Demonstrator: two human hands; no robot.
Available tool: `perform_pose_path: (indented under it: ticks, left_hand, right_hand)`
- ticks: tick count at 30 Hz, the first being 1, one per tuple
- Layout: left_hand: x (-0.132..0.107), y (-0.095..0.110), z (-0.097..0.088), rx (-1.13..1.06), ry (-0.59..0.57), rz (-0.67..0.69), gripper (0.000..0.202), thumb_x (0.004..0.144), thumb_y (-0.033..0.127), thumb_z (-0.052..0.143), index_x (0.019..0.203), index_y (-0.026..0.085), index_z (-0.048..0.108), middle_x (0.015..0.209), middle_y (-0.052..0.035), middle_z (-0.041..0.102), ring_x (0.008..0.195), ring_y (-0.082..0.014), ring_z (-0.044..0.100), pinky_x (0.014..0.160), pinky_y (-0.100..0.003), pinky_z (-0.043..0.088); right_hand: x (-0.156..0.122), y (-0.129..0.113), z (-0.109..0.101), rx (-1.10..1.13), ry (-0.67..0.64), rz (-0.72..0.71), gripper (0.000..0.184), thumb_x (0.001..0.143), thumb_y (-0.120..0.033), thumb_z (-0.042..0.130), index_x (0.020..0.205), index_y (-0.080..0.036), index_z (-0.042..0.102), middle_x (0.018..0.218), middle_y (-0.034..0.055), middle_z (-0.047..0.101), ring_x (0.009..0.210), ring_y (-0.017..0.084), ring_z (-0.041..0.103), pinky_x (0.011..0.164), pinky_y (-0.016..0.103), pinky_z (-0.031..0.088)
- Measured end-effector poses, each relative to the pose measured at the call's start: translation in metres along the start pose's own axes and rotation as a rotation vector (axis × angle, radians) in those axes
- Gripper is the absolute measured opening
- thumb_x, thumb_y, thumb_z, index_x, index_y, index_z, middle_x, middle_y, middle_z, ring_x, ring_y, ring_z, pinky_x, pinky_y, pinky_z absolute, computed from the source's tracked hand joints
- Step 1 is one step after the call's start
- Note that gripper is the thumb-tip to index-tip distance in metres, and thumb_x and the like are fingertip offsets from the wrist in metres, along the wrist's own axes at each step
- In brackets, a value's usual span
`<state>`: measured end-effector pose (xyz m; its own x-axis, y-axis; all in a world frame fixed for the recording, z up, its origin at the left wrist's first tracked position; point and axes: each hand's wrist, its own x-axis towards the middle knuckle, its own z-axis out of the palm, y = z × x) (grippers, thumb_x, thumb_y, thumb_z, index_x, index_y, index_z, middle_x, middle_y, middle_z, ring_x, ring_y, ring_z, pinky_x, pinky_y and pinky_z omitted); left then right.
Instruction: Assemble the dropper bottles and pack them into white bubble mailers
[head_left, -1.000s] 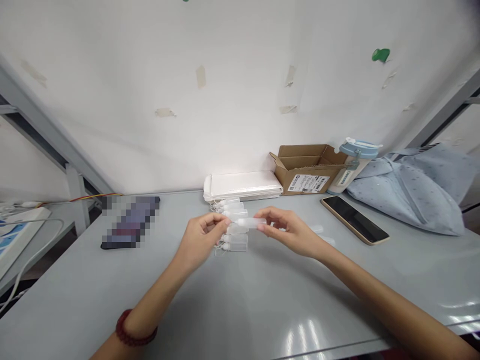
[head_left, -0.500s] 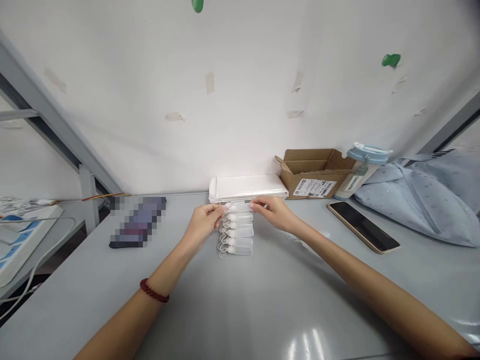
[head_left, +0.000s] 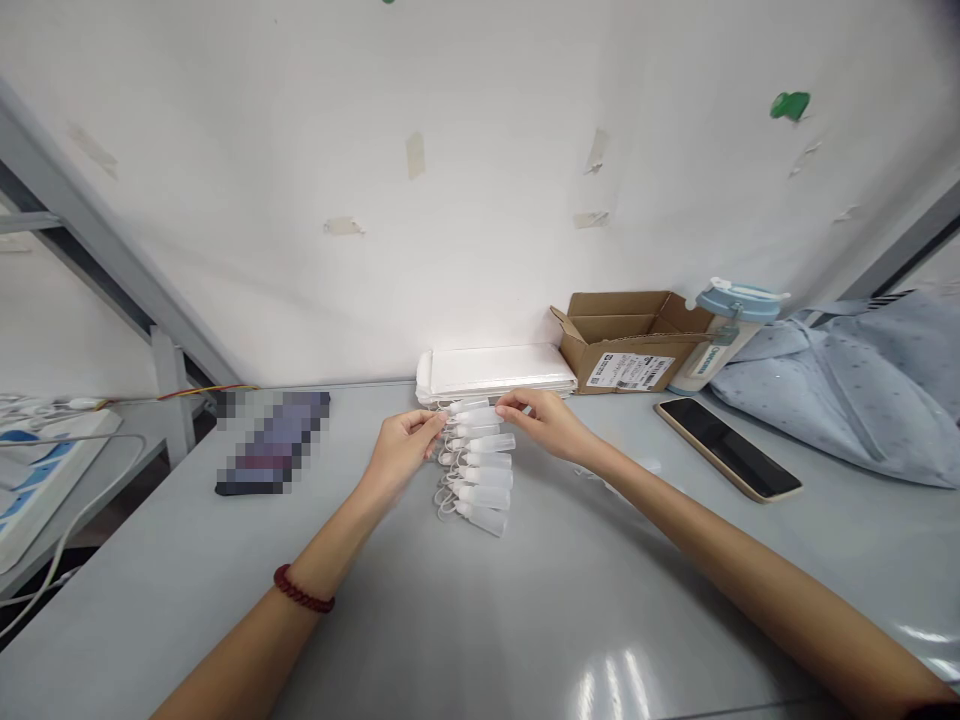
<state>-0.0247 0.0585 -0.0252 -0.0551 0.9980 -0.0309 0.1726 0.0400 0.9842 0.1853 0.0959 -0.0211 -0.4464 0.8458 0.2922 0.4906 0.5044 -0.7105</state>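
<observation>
Several small translucent plastic bottles (head_left: 484, 475) with white caps and thin white cord loops (head_left: 445, 497) lie in a column, caps to the left. At its far end, my left hand (head_left: 409, 440) is closed in a pinch on the cap end of a small bottle (head_left: 471, 407). My right hand (head_left: 544, 418) has thumb and finger pinched at the other end of that bottle. The fingertips partly hide how firmly it is held. The nearest bottle lies slanted, its base toward me.
Behind the bottles lies a stack of white flat packs (head_left: 495, 370). An open cardboard box (head_left: 630, 345), a blue-lidded bottle (head_left: 720, 340), a phone (head_left: 727, 448) and a pale blue fabric bag (head_left: 847, 400) stand or lie right. A blurred-out dark item (head_left: 274, 445) is left.
The bottles in the column have shifted and fanned out slightly, and the nearest one has tilted toward me. Both hands stay at the far end, nearly unmoved. The camera view has moved slightly.
</observation>
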Motion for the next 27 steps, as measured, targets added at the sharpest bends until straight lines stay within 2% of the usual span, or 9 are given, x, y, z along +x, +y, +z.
perform_pose_path:
  ticks: [6,12,17,22,27]
  left_hand:
    - [-0.002,-0.001,-0.001,-0.016,0.018,-0.002,0.029,0.073,0.041,0.060,0.062,0.015,0.057,0.045,0.0069,0.038,0.044,-0.0070,0.032,0.045,-0.020,0.026]
    - [-0.002,-0.002,-0.002,-0.071,0.062,-0.013,0.026,0.071,0.037,0.060,0.074,0.012,0.065,0.055,0.0046,0.045,0.045,-0.0058,0.034,0.043,-0.019,0.026]
    - [-0.002,-0.003,-0.002,-0.094,0.092,-0.009,0.028,0.072,0.037,0.060,0.079,0.011,0.067,0.060,0.0038,0.046,0.045,-0.0051,0.035,0.042,-0.018,0.026]
    - [-0.009,0.001,-0.005,-0.045,0.172,0.015,0.023,0.073,0.034,0.058,0.081,0.013,0.065,0.061,0.0038,0.047,0.047,-0.0065,0.037,0.043,-0.019,0.028]
    - [-0.021,0.006,-0.005,0.077,0.208,0.115,0.023,0.076,0.038,0.057,0.080,0.016,0.063,0.061,0.0031,0.052,0.050,-0.0088,0.042,0.049,-0.021,0.034]
  right_hand:
    - [-0.001,-0.004,0.002,0.022,-0.032,0.012,0.022,0.088,-0.033,0.046,0.087,-0.016,0.061,0.080,0.0028,0.064,0.071,0.014,0.054,0.062,0.026,0.038]
    - [-0.001,0.002,0.002,0.022,-0.015,0.027,0.025,0.088,-0.037,0.047,0.094,-0.016,0.059,0.078,0.0018,0.061,0.069,0.013,0.052,0.063,0.026,0.039]
    - [0.000,0.003,-0.001,0.008,-0.015,0.038,0.029,0.088,-0.041,0.046,0.098,-0.017,0.058,0.080,0.0017,0.062,0.069,0.013,0.053,0.063,0.026,0.040]
    - [-0.007,-0.005,-0.026,-0.085,0.004,0.034,0.029,0.087,-0.042,0.046,0.098,-0.018,0.059,0.084,0.0031,0.064,0.071,0.014,0.055,0.063,0.027,0.041]
    - [-0.034,0.004,-0.064,-0.202,-0.046,0.132,0.024,0.084,-0.040,0.049,0.085,-0.020,0.062,0.082,0.0035,0.065,0.076,0.017,0.057,0.063,0.028,0.041]
